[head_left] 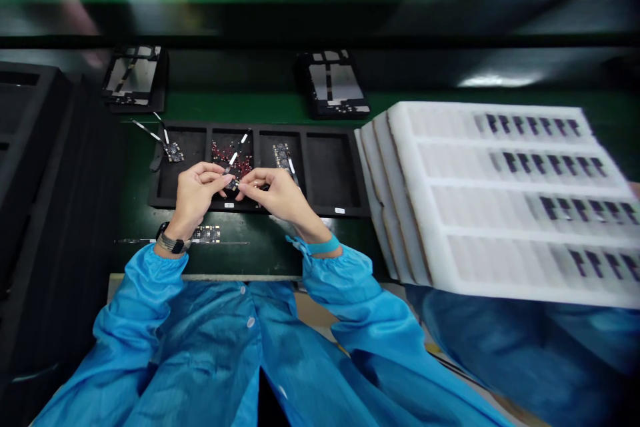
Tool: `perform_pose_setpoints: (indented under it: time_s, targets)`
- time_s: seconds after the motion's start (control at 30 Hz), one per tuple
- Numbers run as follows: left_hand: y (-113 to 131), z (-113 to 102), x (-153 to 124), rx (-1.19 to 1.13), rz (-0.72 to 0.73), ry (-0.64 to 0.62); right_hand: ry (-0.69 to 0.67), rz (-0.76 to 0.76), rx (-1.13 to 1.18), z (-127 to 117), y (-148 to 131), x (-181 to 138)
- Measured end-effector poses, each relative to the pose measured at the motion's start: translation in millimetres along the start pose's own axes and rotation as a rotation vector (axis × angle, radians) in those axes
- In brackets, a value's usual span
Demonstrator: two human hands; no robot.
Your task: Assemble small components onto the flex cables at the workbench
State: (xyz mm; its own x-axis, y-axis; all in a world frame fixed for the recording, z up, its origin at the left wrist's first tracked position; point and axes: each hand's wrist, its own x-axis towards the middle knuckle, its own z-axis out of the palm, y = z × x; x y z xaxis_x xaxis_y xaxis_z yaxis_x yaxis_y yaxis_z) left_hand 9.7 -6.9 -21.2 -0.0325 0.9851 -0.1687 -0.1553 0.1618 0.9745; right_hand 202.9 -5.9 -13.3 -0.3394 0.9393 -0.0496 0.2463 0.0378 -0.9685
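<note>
My left hand (196, 192) and my right hand (277, 195) meet over the front edge of a black foam tray (330, 173) with several compartments. Both pinch a small circuit board with a flex strip (231, 181) between their fingertips. Behind the fingers, one compartment holds a pile of tiny red parts (231, 153). Another small board (283, 155) lies in the compartment to the right, and one with thin cables (173, 151) sits in the leftmost compartment. A narrow board (207, 234) lies on the green mat by my left wrist.
A stack of white foam trays (500, 200) filled with dark parts is at the right, above a blue-clad person's lap. Two black fixtures (134, 77) (334, 83) sit farther back on the green bench. Black trays (40, 167) stand stacked at the left.
</note>
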Motion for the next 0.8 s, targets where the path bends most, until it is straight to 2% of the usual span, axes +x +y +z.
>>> perform_pose_setpoints:
  time_s: [0.33, 0.57, 0.8]
  targets:
    - [0.1, -0.8, 1.6, -0.031, -0.036, -0.046, -0.044, 0.033, 0.033, -2.9, 1.7, 0.9]
    - [-0.2, -2.4, 1.8, -0.072, -0.087, -0.082, -0.075, 0.041, 0.137, -2.9, 7.4, 3.1]
    - [2.9, -0.5, -3.5, -0.062, -0.071, -0.080, -0.077, 0.039, 0.160, -0.7, 2.2, 2.8]
